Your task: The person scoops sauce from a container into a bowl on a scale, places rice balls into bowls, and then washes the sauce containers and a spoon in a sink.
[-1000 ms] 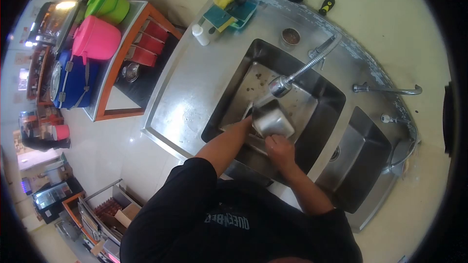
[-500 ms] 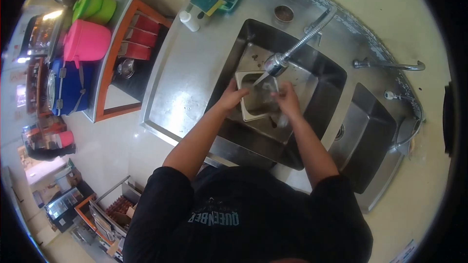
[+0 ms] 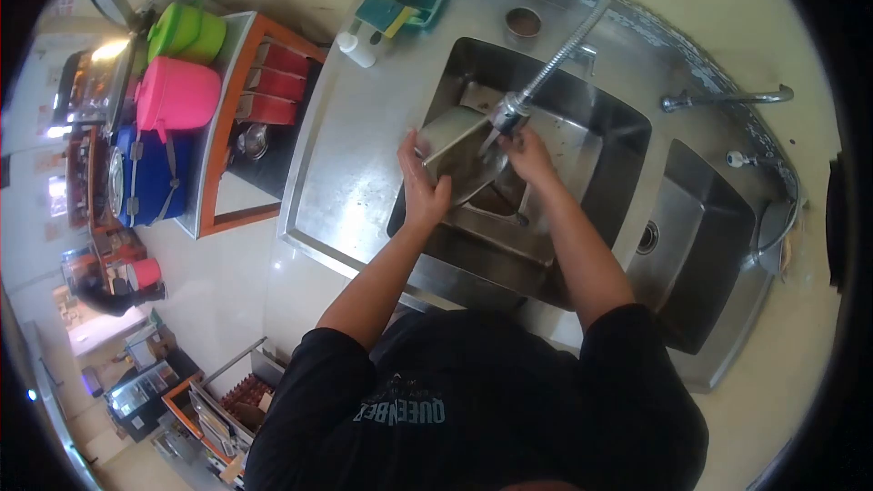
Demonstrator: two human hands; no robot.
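My left hand (image 3: 424, 184) grips the near left side of a stainless steel food pan (image 3: 447, 130), thumb apart from the fingers. The pan is tilted on its side over the large sink basin (image 3: 582, 164). Just beneath the spray head of the faucet (image 3: 512, 113) is my right hand (image 3: 531, 158), beside the pan's right end. Its fingers are curled, and whatever they hold is hidden by the spray head and the pan. Water appears to run from the spray head into the pan.
A smaller basin (image 3: 696, 245) with a second tap (image 3: 727, 100) lies to the right. At the back stand a metal cup (image 3: 523, 25), a white bottle (image 3: 356, 50) and a teal tray (image 3: 435, 2) with sponges. Left is a shelf with a pink bucket (image 3: 179, 94).
The food pan has gone from lying nearly level to tilted up on its side. My left hand has turned with it, and my right hand has moved up closer to the spray head.
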